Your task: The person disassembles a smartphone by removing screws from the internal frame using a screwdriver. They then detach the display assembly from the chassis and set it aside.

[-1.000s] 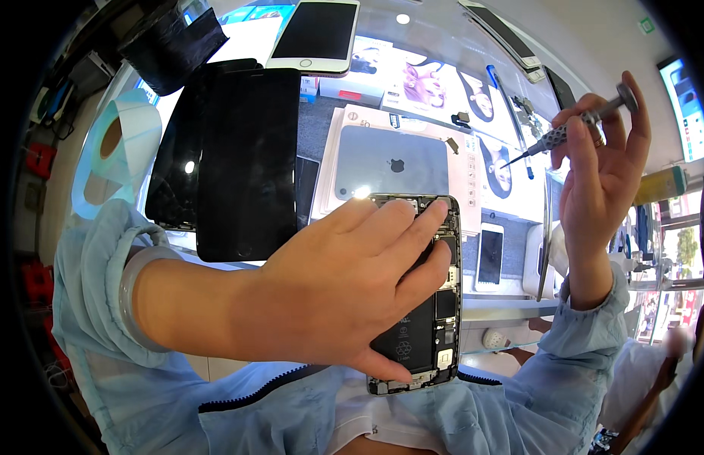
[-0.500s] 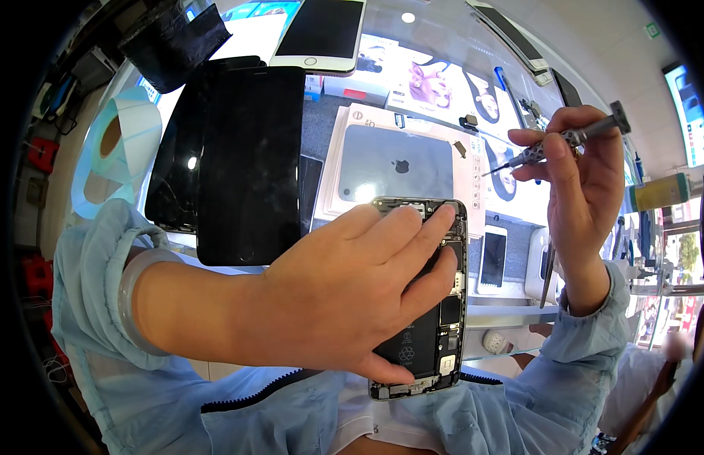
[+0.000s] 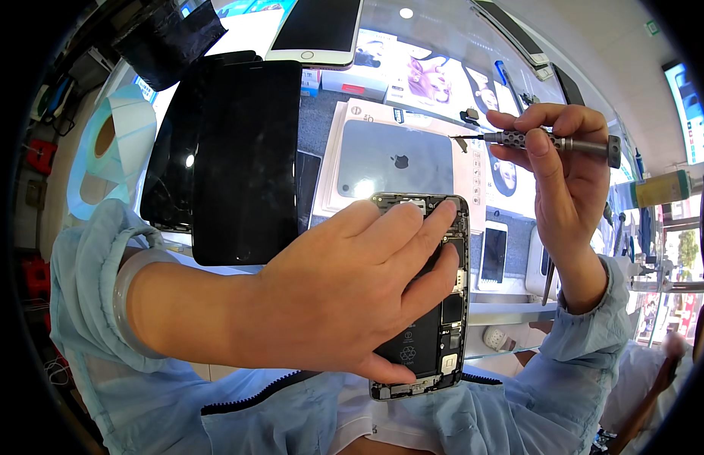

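Note:
My left hand grips an opened phone, fingertips on its top and right side, thumb near the bottom, with the black battery and inner parts showing. My right hand holds a grey metal screwdriver almost horizontally; its thin tip points left, over or on a small dark piece on a pink box with a phone picture; contact is unclear. Two black screen panels lie overlapping left of the box. A small part sits near the screwdriver tip.
A roll of pale blue labels, black wrapped bundle and white phone surround the work area, with more phones, a blue pen and a yellow cylinder. A person's arm shows at lower right.
My right hand has come down and leftward, turning the screwdriver from a slant to nearly horizontal, its tip shifting left. My left hand keeps almost the same hold on the phone.

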`<action>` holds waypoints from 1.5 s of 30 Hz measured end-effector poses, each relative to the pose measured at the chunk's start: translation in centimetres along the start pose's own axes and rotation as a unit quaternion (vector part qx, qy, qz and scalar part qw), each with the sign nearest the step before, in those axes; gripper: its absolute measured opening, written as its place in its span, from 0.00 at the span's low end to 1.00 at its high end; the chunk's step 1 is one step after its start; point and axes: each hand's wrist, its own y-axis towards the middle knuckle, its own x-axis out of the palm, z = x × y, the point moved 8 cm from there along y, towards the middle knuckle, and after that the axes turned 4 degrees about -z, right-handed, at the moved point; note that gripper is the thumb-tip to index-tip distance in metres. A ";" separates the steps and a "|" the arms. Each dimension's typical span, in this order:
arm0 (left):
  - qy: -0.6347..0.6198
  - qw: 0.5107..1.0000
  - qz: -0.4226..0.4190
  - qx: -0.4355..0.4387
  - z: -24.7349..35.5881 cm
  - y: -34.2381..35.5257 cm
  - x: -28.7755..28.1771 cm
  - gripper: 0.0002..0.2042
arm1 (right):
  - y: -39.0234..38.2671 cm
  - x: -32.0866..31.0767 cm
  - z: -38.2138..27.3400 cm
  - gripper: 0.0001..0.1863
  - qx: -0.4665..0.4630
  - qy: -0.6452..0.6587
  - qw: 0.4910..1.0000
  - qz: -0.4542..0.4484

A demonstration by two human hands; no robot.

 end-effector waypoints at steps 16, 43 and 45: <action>-0.014 1.000 0.003 -0.001 -0.1 0.0 0.0 0.40 | 0.0 -0.3 -0.8 0.13 -0.025 -0.012 0.999 -0.029; -0.013 1.000 -0.013 -0.013 -0.3 0.4 0.0 0.38 | -0.6 0.5 -3.3 0.17 -0.060 -0.154 0.982 -0.091; -0.015 1.000 -0.007 -0.016 -0.3 0.4 0.1 0.39 | -0.7 0.4 -3.3 0.17 -0.059 -0.164 0.981 -0.087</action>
